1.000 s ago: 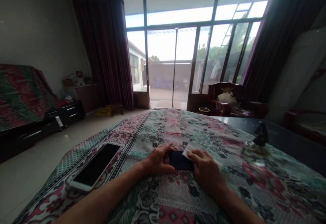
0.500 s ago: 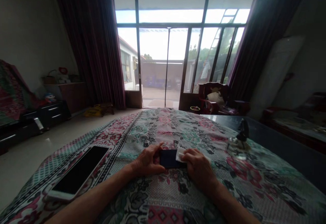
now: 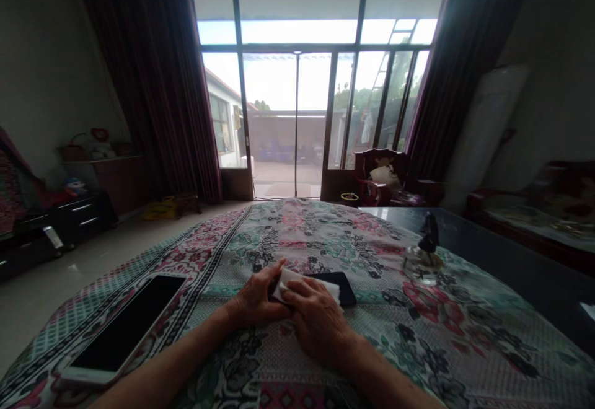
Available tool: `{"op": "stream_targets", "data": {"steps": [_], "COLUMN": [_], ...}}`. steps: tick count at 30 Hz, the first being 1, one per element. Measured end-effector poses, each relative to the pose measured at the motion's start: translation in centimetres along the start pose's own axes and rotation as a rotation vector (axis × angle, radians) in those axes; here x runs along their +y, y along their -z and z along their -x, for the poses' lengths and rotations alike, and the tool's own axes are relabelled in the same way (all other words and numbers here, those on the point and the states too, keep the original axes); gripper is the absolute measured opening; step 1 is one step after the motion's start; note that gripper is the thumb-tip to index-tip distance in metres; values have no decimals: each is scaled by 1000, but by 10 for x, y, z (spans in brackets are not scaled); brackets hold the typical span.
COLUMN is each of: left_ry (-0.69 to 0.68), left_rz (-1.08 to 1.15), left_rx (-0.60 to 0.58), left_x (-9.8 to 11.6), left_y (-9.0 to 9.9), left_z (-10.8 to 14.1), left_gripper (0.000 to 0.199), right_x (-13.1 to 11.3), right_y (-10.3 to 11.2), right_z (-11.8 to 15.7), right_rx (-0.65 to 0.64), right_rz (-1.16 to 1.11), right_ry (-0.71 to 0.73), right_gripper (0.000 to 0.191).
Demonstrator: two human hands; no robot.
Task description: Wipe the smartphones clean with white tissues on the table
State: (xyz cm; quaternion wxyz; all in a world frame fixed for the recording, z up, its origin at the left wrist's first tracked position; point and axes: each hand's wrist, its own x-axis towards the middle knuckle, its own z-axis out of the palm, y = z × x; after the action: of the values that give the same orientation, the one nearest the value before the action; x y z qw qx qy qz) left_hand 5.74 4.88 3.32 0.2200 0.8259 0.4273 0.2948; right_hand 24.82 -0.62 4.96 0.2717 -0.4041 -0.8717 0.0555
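A small black phone (image 3: 341,285) lies flat on the floral cloth (image 3: 325,235) in front of me. My left hand (image 3: 253,300) rests at its left end, fingers on its edge. My right hand (image 3: 316,319) presses a white wipe (image 3: 297,282) onto the phone's left part, covering most of the screen. The phone's right end shows beyond the wipe.
A larger white-edged phone (image 3: 123,331) lies face up at the left. A small glass bottle with a dark top (image 3: 423,254) stands at the right, near a dark glossy table (image 3: 506,260). Sliding glass doors, curtains and a wooden chair (image 3: 381,180) are ahead.
My right hand has slid the white wipe from the phone's right end across to its left end. The head view has turned slightly right.
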Motion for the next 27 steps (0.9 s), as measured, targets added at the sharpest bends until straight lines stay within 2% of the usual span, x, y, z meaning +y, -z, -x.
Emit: {"op": "stream_targets", "data": {"steps": [3, 8, 11, 14, 18, 21, 24, 27], "left_ry": [4, 4, 20, 9, 20, 41, 43, 26], "left_rz": [34, 69, 85, 91, 94, 110, 104, 83], "left_rx": [-15, -49, -54, -42, -24, -33, -25, -22], "left_x": [1, 1, 1, 2, 4, 6, 7, 6], "left_y": [2, 4, 5, 4, 4, 3, 3, 4], "left_z": [0, -1, -2, -2, -3, -2, -2, -2], "left_gripper": [102, 100, 99, 98, 98, 98, 98, 96], "right_x": [11, 42, 46, 35, 13, 5, 9, 21], "right_y": [2, 14, 17, 14, 5, 2, 4, 8], "right_z": [-3, -1, 3, 6, 5, 2, -2, -5], "right_rx": [20, 93, 132, 107, 40, 5, -12, 11], "right_rz": [41, 185, 225, 193, 80, 11, 7, 75], "right_ry": [-77, -317, -383, -312, -121, -26, -7, -91], "right_gripper": [39, 37, 37, 38, 44, 40, 38, 40]}}
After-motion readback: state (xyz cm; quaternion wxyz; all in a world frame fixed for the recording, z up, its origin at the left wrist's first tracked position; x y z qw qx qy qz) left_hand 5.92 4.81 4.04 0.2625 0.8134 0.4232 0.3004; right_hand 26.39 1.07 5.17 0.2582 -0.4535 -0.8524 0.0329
